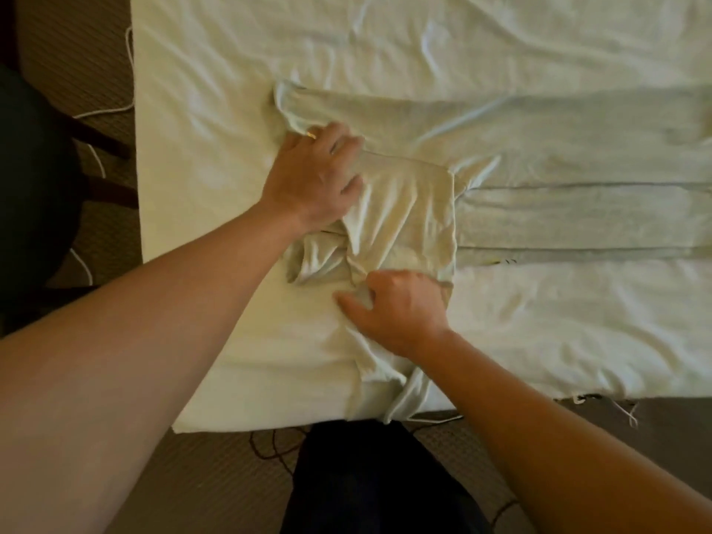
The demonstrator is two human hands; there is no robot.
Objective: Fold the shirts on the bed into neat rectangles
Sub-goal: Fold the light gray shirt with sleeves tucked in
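Note:
A pale grey-green shirt lies spread across the white bed sheet, its body running off to the right. A sleeve panel is folded over the shirt near its left end, and the collar area is bunched below it. My left hand lies on the upper left part of the shirt, fingers curled onto the fabric at the fold's edge. My right hand grips bunched cloth at the lower edge of the folded panel, thumb pointing left.
The bed's near edge and left edge border brown carpet. A dark chair stands at the left, with white cords on the floor beside it. My dark trouser leg is at the bed's near edge.

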